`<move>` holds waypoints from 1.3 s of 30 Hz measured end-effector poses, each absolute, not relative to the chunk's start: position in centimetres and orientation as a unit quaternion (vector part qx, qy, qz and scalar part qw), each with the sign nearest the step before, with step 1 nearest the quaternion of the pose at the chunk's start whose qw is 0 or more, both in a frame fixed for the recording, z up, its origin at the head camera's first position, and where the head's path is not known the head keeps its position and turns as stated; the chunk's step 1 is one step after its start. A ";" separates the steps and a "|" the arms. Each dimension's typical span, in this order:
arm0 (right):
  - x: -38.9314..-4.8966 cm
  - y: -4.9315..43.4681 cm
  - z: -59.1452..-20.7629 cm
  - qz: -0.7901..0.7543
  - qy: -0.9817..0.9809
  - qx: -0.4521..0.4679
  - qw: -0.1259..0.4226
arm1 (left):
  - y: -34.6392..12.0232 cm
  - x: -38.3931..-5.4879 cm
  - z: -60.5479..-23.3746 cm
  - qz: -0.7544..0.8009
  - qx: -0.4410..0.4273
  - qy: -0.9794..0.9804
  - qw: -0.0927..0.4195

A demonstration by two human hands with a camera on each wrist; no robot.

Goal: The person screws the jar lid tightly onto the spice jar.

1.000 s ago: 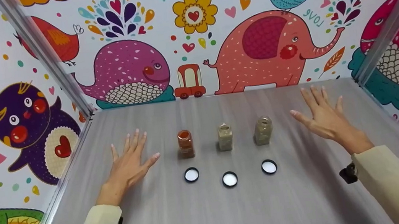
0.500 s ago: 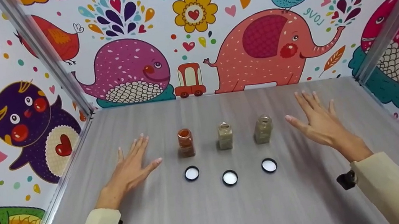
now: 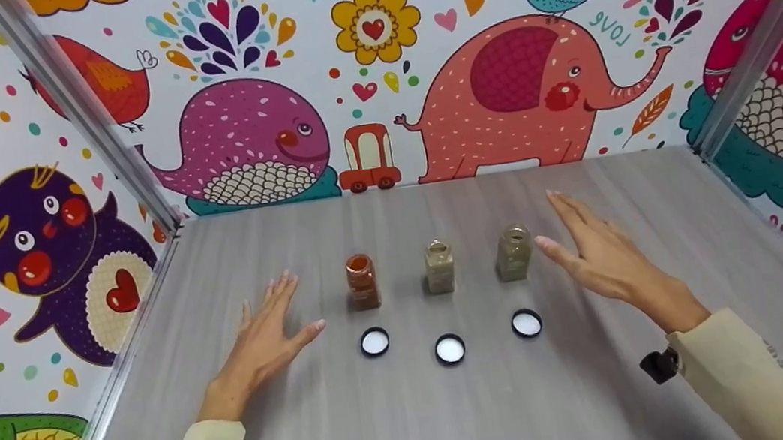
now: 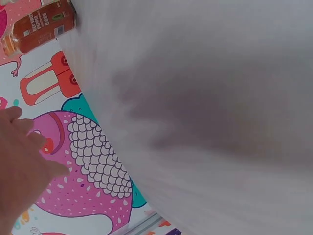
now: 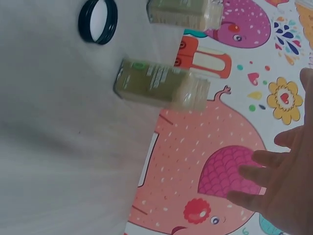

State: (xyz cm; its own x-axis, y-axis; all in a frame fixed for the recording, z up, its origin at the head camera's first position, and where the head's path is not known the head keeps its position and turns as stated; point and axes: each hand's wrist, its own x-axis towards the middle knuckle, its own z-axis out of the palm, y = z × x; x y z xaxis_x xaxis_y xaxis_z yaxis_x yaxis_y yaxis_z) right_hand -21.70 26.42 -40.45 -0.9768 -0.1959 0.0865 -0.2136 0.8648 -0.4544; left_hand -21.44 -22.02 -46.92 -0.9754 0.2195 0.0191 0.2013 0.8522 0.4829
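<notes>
Three uncapped glass spice jars stand upright in a row: a red-brown one (image 3: 363, 284) on the left, a pale beige-green one (image 3: 440, 268) in the middle and a darker green-brown one (image 3: 514, 255) on the right. In front of them lie three black screw lids, white insides up: left lid (image 3: 375, 342), middle lid (image 3: 450, 349), right lid (image 3: 526, 323). My left hand (image 3: 260, 343) hovers left of the red-brown jar, fingers extended, holding nothing. Just right of the green-brown jar, my right hand (image 3: 597, 261) is raised with fingers extended, touching none of the jars.
The grey wood-grain table (image 3: 404, 430) carries the jars and lids. Printed panels with cartoon animals (image 3: 519, 97) rise behind it and at the sides. Metal posts (image 3: 83, 117) stand at the back corners.
My right hand has moved left, closer to the green-brown jar. My left hand has shifted slightly right and nearer to me. Jars and lids have stayed in place.
</notes>
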 end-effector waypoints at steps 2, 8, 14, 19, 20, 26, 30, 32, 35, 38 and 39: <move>-21.5 26.0 -40.6 0.242 -0.963 0.113 0.027 | -21.6 -21.4 -47.2 0.261 0.107 0.959 0.022; -20.9 24.9 -41.0 0.260 -0.954 0.139 0.061 | -20.6 -21.5 -47.7 0.312 0.100 0.943 0.053; -20.3 23.7 -41.4 0.291 -0.937 0.171 0.086 | -20.6 -21.5 -48.1 0.371 0.097 0.921 0.068; -20.1 22.4 -41.8 0.311 -0.926 0.193 0.091 | -20.6 -21.6 -48.6 0.407 0.091 0.906 0.068; -20.1 22.2 -41.9 0.315 -0.924 0.196 0.089 | -20.5 -21.7 -48.7 0.416 0.088 0.902 0.069; -20.0 20.8 -42.6 0.324 -0.918 0.214 0.076 | -19.8 -21.7 -49.4 0.465 0.080 0.879 0.073; -19.9 19.6 -43.2 0.326 -0.917 0.223 0.065 | -19.4 -21.6 -49.9 0.492 0.077 0.864 0.075; -19.8 18.9 -43.5 0.326 -0.916 0.227 0.059 | -19.2 -21.7 -50.1 0.501 0.071 0.859 0.076; -19.9 17.7 -43.9 0.323 -0.915 0.235 0.055 | -18.8 -22.1 -50.2 0.506 0.065 0.857 0.071; -20.1 16.7 -44.2 0.325 -0.912 0.244 0.047 | -18.2 -22.7 -50.2 0.511 0.067 0.855 0.061; -20.2 16.3 -44.3 0.329 -0.911 0.247 0.043 | -18.0 -22.8 -50.1 0.511 0.070 0.855 0.059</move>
State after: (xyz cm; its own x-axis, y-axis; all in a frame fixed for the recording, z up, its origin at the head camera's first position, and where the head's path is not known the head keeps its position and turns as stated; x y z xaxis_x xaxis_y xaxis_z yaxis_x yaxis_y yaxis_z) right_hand -20.24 16.34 -44.33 -0.8743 -0.4215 0.2407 -0.4781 0.6619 -0.5773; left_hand -22.84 -17.98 -50.10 -0.9833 0.1795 -0.0296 0.0589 0.4680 0.8818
